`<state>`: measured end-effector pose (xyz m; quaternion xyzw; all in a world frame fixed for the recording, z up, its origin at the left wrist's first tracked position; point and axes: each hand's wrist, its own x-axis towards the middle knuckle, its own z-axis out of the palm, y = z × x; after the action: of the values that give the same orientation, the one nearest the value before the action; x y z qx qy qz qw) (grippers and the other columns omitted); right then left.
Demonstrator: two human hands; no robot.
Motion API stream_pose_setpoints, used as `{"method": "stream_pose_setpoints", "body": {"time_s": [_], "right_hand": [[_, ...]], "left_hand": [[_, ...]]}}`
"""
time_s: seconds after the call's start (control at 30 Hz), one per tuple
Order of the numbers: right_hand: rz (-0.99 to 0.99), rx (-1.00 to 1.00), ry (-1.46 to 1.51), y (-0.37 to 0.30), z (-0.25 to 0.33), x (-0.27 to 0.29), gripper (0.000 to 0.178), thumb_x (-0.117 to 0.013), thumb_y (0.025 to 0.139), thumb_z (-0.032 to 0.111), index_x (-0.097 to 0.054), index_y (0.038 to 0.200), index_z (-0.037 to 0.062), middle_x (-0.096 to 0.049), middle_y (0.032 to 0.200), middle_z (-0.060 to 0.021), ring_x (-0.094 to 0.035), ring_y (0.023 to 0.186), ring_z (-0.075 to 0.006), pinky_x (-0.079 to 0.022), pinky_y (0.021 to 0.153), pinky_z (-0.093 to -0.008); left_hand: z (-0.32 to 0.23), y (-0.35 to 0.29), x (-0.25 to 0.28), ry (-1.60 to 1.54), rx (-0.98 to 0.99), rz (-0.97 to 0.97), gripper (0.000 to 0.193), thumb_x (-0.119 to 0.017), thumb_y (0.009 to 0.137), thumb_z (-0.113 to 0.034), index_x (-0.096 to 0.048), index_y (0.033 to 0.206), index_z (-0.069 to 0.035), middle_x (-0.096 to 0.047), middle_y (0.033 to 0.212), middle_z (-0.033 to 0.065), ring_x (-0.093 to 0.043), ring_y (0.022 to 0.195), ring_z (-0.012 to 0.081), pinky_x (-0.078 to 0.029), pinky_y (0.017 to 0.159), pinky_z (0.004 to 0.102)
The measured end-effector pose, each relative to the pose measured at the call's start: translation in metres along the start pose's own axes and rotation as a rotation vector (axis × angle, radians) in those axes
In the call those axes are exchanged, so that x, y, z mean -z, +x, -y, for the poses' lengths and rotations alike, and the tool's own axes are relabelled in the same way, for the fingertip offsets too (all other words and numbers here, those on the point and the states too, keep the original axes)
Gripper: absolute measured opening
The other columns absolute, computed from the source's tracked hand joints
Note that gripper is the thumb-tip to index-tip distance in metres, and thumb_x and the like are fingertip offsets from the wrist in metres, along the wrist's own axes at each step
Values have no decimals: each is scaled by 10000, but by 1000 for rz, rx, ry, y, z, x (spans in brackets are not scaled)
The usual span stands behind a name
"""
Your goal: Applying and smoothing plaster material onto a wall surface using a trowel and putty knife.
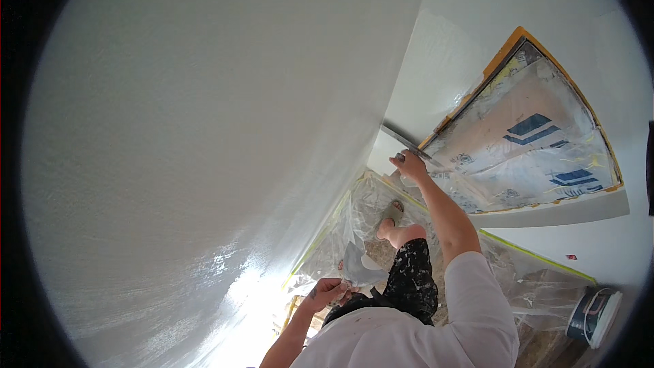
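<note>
My right hand (pixel 409 163) is stretched out toward the room corner, gripping a long flat plastering blade (pixel 406 142) whose edge lies against the pale wall (pixel 204 129). My left hand (pixel 328 292) is low by my waist and holds a second wide trowel (pixel 355 264) carrying a patch of grey-white plaster. One bare leg and a foot in a sandal (pixel 392 212) stand on plastic floor sheeting.
Clear plastic sheeting (pixel 538 286) taped with yellow tape covers the floor. A doorway or window (pixel 531 143) on the right wall is masked with printed film and orange tape. A dark bucket with a white rim (pixel 594 313) sits at lower right.
</note>
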<state>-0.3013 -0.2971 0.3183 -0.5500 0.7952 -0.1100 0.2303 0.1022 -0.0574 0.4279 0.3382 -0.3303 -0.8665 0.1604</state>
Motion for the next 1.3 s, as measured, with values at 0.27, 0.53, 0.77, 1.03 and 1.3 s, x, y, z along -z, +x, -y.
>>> {"method": "stream_pose_setpoints", "body": {"time_s": [0.27,0.53,0.77,1.03,1.3], "right_hand": [[-138,57,13,-27,46,82,855,-601,782,623,-426,1335,-5,-565,1233,-216,-548,1144,-356,-449,937,-440],[-210,103,50,-65,115,239,913,-670,729,633,-478,1280,-69,-540,1256,-255,-515,1193,-342,-407,988,-397],[-227,134,198,-100,174,353,725,-731,747,535,-580,1136,-58,-652,867,-113,-609,823,-148,-486,720,-287],[-370,300,125,-129,171,408,523,-730,746,516,-590,826,18,-514,701,-30,-475,655,-140,-416,604,-336],[-439,536,144,-224,108,286,590,-662,845,385,-503,1248,-15,-500,1172,-159,-481,1044,-279,-393,883,-402]], "left_hand": [[0,-5,6,26,-40,20,285,-547,958,-271,-639,943,-2,-632,799,54,-564,654,130,-454,589,271],[1,-12,16,23,-159,120,283,-543,963,-257,-631,928,9,-603,759,39,-545,631,113,-445,561,260],[6,-31,16,49,-214,116,288,-544,963,-259,-639,912,7,-597,753,32,-536,612,108,-442,554,260],[5,-58,-3,45,-290,12,287,-541,964,-273,-648,903,-14,-596,735,14,-543,627,89,-442,554,248],[20,-71,-17,298,-400,-126,385,-574,915,-369,-638,744,-30,-542,627,-14,-507,585,82,-459,537,279]]}}
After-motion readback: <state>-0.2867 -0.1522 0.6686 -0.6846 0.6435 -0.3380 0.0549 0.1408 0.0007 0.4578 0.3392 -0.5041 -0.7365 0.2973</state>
